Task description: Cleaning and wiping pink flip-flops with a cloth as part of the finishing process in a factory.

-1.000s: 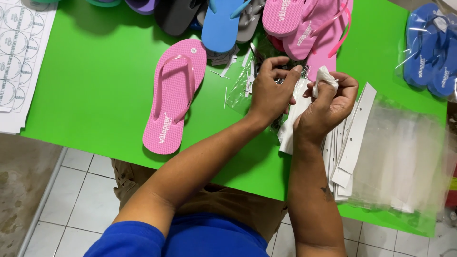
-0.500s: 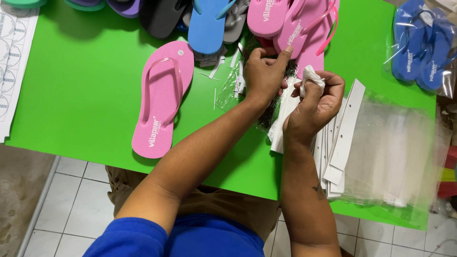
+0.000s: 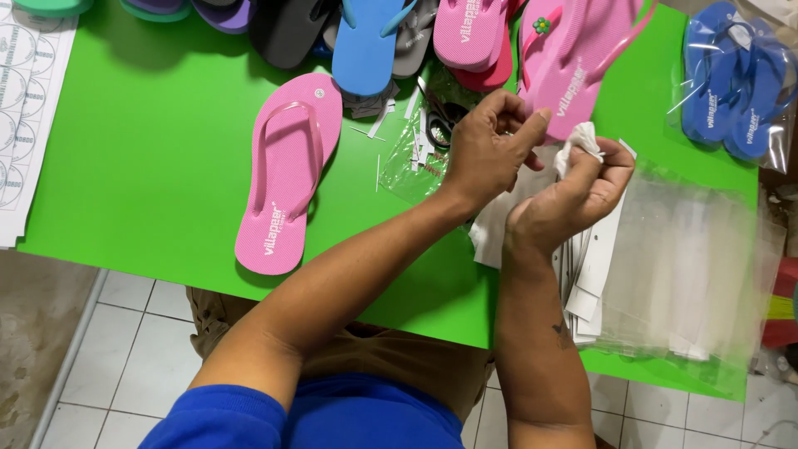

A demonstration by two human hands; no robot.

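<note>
A small crumpled white scrap (image 3: 577, 138) — paper or thin plastic, hard to tell which — sits pinched at the fingertips of the right hand (image 3: 567, 199), just above the green table (image 3: 150, 166). The right hand's fingers are curled in tight around the scrap, thumb pressed against them, so only the top of it pokes out. The left hand (image 3: 486, 150) is right beside it, touching or nearly touching at the knuckles; its fingers are bent and drawn together, thumb tip close to the forefinger, but whether it holds anything between them cannot be told from this view.

Under both hands lies a stack of white card strips (image 3: 586, 274), fanned out, and to the right of that a pile of clear plastic bags (image 3: 698, 266) reaching to the table's edge. Just behind the left hand is a pink flip-flop with a small flower charm (image 3: 573, 66), its thong strap lifted. Left of the hands, a crumpled clear bag (image 3: 414, 158) with bits inside rests on the table, and farther left a single pink flip-flop (image 3: 287, 175) lies sole-up — well apart from the hands. Along the far edge sit more sandals: a blue one (image 3: 366, 41), a dark one (image 3: 287, 29), and a bagged blue pair (image 3: 731, 79) at the right corner.
</note>
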